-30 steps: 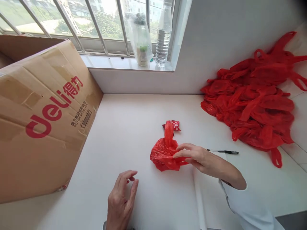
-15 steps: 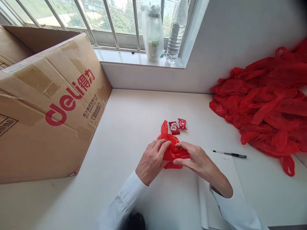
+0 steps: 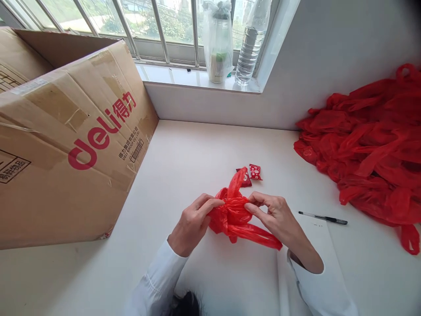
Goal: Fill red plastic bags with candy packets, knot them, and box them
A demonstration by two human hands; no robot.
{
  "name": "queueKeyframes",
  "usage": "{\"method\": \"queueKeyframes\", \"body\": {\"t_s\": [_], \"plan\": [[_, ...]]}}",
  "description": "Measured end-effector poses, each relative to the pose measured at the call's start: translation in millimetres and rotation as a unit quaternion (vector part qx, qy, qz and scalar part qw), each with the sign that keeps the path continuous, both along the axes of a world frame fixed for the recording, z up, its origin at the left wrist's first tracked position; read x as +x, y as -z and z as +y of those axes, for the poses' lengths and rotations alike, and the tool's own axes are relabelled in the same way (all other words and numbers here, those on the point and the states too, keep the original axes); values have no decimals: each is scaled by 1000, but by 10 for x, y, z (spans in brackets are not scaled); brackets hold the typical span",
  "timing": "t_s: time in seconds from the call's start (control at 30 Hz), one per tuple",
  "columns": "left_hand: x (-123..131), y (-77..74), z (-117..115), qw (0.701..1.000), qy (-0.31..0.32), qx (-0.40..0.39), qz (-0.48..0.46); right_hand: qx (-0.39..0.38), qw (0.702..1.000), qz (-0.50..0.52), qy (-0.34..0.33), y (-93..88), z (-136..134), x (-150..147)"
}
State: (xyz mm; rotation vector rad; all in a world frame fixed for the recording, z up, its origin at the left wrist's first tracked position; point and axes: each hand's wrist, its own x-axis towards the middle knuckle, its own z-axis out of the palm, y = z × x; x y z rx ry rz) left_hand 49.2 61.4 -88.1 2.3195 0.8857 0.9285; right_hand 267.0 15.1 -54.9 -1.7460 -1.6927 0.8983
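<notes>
A crumpled red plastic bag (image 3: 237,210) lies between my hands over the white table. My left hand (image 3: 194,221) pinches its left side, fingers closed on the film. On the other side, my right hand (image 3: 272,215) grips the bag's gathered edge between thumb and fingers. One strap of the bag sticks up at the far side, and another stretches toward the lower right. Just beyond it lie two small red wrapped packets: the nearer packet (image 3: 246,181) is partly covered by the upper strap, while the other packet (image 3: 255,172) shows fully.
A large cardboard box (image 3: 108,188) stands at the left. Red plastic bags (image 3: 371,149) are heaped at the right. A black pen (image 3: 324,217) lies by white paper (image 3: 317,245). On the windowsill stand a water bottle (image 3: 251,55) and a bagged jar (image 3: 218,52).
My hands have drawn slightly apart, and the bag is spread wider, its straps now showing clearly. The upper strap now overlaps one packet. The whole view has shifted slightly.
</notes>
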Motion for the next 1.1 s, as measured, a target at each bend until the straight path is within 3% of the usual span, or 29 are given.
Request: {"method": "queueKeyframes", "body": {"t_s": [0.17, 0.3, 0.4, 0.5, 0.6, 0.67, 0.73, 0.93, 1.0, 1.1], "plan": [[-245, -106, 7, 999, 5, -34, -4, 7, 1000, -8, 24, 35, -99, 40], [-300, -233, -14, 996, 46, -72, 13, 179, 983, -24, 19, 8, -108, -166], [-258, -250, -20, 996, 42, -75, 28, 269, 958, -93, -41, -3, -76, -399], [-203, -168, -8, 997, 20, -53, 53, 269, 944, -173, -83, 44, -36, -562], [-167, -53, 14, 997, 5, -26, 71, 230, 955, -159, -98, 90, -19, -544], [-148, -3, 25, 997, -7, -14, 75, 208, 964, -135, -93, 99, -31, -387], [-125, 16, 28, 997, -32, -3, 74, 192, 969, -151, -46, 115, -80, -89], [-48, -14, 44, 977, -196, 57, 58, 113, 937, -282, 175, 393, -569, 1280], [-26, -32, 50, 970, -227, 63, 53, 89, 929, -299, 200, 527, -764, 1605], [35, -94, 7, 952, -280, 107, 55, 80, 927, -297, 215, 671, -935, 1823]]}}
